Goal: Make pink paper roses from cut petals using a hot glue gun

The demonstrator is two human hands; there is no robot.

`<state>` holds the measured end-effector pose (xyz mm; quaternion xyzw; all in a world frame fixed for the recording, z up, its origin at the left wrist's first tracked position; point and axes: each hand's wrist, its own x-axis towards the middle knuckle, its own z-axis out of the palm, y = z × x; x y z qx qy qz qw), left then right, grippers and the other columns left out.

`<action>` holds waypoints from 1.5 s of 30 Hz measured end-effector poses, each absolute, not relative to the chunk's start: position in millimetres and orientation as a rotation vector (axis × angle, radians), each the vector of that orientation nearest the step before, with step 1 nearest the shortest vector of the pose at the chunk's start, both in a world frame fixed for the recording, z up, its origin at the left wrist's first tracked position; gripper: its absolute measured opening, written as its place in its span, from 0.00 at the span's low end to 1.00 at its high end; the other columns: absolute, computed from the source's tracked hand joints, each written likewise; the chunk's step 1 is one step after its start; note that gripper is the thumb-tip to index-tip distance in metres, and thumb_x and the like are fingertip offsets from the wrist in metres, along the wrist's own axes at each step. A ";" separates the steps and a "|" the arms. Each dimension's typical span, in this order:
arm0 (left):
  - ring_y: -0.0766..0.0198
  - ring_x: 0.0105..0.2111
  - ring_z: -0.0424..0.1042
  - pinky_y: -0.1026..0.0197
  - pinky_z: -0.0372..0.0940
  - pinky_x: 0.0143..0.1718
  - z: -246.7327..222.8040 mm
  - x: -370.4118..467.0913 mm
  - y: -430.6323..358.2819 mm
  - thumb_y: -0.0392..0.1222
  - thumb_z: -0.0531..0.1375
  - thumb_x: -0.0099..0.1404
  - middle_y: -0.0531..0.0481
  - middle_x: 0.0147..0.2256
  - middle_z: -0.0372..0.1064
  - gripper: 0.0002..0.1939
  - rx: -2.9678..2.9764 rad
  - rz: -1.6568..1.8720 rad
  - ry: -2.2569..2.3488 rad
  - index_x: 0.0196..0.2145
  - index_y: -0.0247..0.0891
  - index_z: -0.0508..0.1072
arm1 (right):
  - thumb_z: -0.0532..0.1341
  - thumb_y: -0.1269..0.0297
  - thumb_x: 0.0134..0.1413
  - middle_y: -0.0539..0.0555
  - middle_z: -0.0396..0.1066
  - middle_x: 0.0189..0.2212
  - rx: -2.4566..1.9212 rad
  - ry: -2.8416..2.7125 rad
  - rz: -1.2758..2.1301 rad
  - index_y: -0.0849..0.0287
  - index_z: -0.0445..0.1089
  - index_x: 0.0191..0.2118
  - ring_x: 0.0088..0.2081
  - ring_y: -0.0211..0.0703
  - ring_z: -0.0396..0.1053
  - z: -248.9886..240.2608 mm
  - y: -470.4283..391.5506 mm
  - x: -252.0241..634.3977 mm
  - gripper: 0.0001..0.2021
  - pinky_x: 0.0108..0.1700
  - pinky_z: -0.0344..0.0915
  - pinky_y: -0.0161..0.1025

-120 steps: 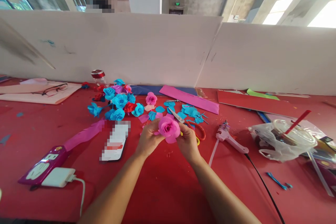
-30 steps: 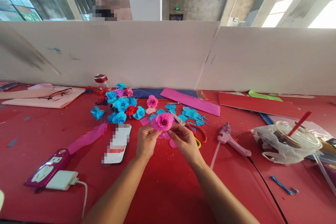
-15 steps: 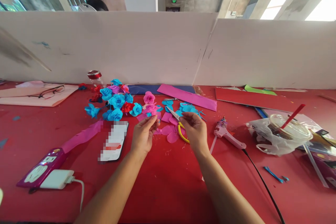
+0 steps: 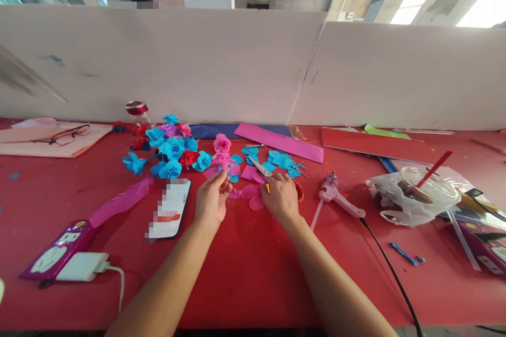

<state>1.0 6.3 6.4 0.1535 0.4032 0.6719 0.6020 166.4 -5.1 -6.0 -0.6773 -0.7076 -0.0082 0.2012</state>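
Observation:
My left hand (image 4: 211, 201) has its thumb and fingers pinched together on a small pink paper piece (image 4: 224, 166), partly hidden by the fingertips. Right behind it, pink paper flowers (image 4: 222, 143) make it hard to tell where the held piece ends. My right hand (image 4: 281, 197) is closed over a pair of scissors (image 4: 259, 166), palm down and low over the table. Their blades point away to the upper left, and a bit of yellow handle shows under the fingers. Loose pink petals (image 4: 256, 201) and blue petals (image 4: 280, 159) lie around both hands.
A bunch of blue, red and purple paper flowers (image 4: 173, 148) is at back left, near a phone (image 4: 172, 210) and a power strip (image 4: 59, 253). Rightward lie a pink glue gun (image 4: 343, 202) with its cord and a bagged drink cup (image 4: 415, 195). A pale partition (image 4: 177, 63) stands behind.
My right hand has turned palm down and lowered with the scissors, covering most of the yellow handle. My left hand has shifted slightly left. The whole view has tilted a little.

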 end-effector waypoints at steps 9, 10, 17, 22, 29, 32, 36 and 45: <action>0.74 0.24 0.66 0.64 0.71 0.34 6.4 1.3 5.2 0.35 0.70 0.46 0.54 0.21 0.68 0.09 0.400 1.502 0.859 0.28 0.33 0.78 | 0.53 0.64 0.60 0.57 0.75 0.39 -1.980 -1.893 -0.025 0.55 0.76 0.40 0.44 0.50 0.66 -11.5 4.9 167.9 0.13 0.45 0.58 0.42; 0.74 0.24 0.66 0.61 0.71 0.36 7.0 0.9 5.3 0.35 0.70 0.46 0.54 0.21 0.68 0.09 0.409 1.502 0.858 0.28 0.33 0.78 | 0.54 0.64 0.59 0.56 0.75 0.39 -1.967 -1.881 -0.006 0.55 0.75 0.41 0.44 0.50 0.66 -11.1 4.2 167.8 0.13 0.45 0.58 0.42; 0.73 0.22 0.65 0.52 0.72 0.39 7.1 -5.6 7.3 0.34 0.69 0.47 0.54 0.22 0.68 0.07 0.431 1.364 0.894 0.27 0.32 0.77 | 0.57 0.68 0.53 0.54 0.77 0.39 -1.833 -2.093 0.163 0.53 0.77 0.41 0.44 0.49 0.68 11.5 -7.8 167.6 0.14 0.43 0.60 0.40; 0.71 0.23 0.66 0.48 0.72 0.39 0.8 -2.3 6.7 0.32 0.67 0.48 0.54 0.21 0.68 0.05 0.377 1.239 0.906 0.27 0.33 0.76 | 0.53 0.67 0.56 0.55 0.77 0.38 -2.248 -1.828 0.030 0.53 0.74 0.44 0.40 0.49 0.72 48.5 -34.1 225.5 0.15 0.37 0.62 0.39; 0.76 0.20 0.62 0.73 0.62 0.21 1.9 0.5 4.8 0.36 0.70 0.45 0.52 0.24 0.69 0.11 0.452 1.267 1.023 0.28 0.33 0.77 | 0.55 0.64 0.52 0.66 0.70 0.45 -2.683 -1.800 -0.122 0.64 0.69 0.47 0.47 0.61 0.68 20.9 -55.9 305.5 0.18 0.41 0.63 0.46; 0.79 0.19 0.59 0.75 0.56 0.17 2.4 0.7 4.1 0.35 0.71 0.44 0.52 0.24 0.68 0.11 0.464 1.244 0.956 0.29 0.32 0.78 | 0.55 0.66 0.51 0.67 0.68 0.47 -2.717 -1.813 -0.032 0.64 0.68 0.47 0.44 0.59 0.70 5.4 -51.7 310.9 0.17 0.38 0.63 0.45; 0.79 0.19 0.59 0.75 0.56 0.18 2.2 1.5 5.2 0.32 0.69 0.47 0.49 0.25 0.69 0.09 0.386 1.227 0.888 0.30 0.30 0.78 | 0.56 0.70 0.50 0.68 0.68 0.43 -2.656 -1.745 -0.042 0.67 0.66 0.50 0.41 0.54 0.71 -4.7 -45.3 313.6 0.19 0.37 0.63 0.42; 0.79 0.18 0.57 0.76 0.55 0.17 -1.8 2.3 7.0 0.30 0.66 0.50 0.50 0.24 0.67 0.05 0.324 1.186 0.762 0.28 0.30 0.76 | 0.59 0.59 0.46 0.58 0.73 0.30 -2.219 -1.334 -0.093 0.61 0.72 0.39 0.34 0.51 0.70 44.3 -48.6 287.0 0.15 0.35 0.64 0.42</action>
